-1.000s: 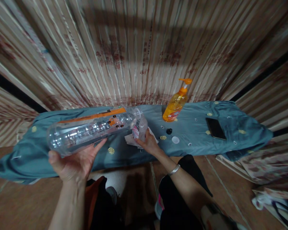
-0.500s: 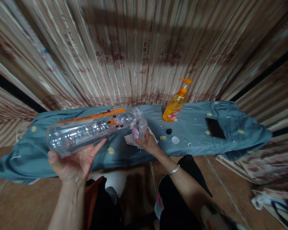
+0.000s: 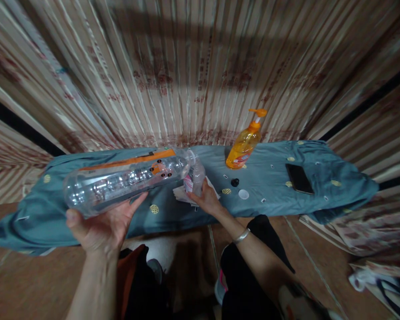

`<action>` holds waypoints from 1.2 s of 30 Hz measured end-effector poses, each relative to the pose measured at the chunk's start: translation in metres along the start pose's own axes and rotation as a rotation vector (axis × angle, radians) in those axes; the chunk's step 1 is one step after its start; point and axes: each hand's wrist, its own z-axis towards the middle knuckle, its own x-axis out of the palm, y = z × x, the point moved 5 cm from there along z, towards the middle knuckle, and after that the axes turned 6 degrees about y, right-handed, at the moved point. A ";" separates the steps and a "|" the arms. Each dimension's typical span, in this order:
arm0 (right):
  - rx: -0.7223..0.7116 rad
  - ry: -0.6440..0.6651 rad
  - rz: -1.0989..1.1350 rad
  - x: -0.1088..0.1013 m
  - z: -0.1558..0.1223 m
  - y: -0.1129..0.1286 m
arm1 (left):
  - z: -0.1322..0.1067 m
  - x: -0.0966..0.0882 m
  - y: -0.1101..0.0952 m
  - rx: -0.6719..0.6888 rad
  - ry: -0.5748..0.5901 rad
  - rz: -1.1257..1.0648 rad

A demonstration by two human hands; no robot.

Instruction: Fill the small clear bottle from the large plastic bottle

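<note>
My left hand cradles a large clear plastic bottle from below, lying almost level with its mouth pointing right. That mouth meets the top of a small clear bottle with a pink label, which my right hand grips upright over white paper on a blue-grey cloth. A silver bangle circles my right wrist.
An orange pump bottle stands at the back of the cloth. A black cap, a white cap and a dark phone lie to the right. Striped curtains hang behind. Bags lie on the floor at lower right.
</note>
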 end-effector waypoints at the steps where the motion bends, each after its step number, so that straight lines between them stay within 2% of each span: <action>1: -0.001 0.000 0.001 0.000 0.000 -0.001 | 0.000 0.000 0.000 0.001 0.001 -0.009; 7: -0.025 0.004 0.013 0.002 0.001 -0.003 | 0.001 -0.002 0.002 0.028 0.034 -0.067; 18: -0.063 -0.016 0.011 0.002 0.001 -0.007 | 0.001 -0.001 0.001 0.027 0.009 -0.018; 36: -0.031 -0.024 0.026 0.004 0.003 -0.009 | 0.001 -0.002 0.003 0.010 0.005 -0.093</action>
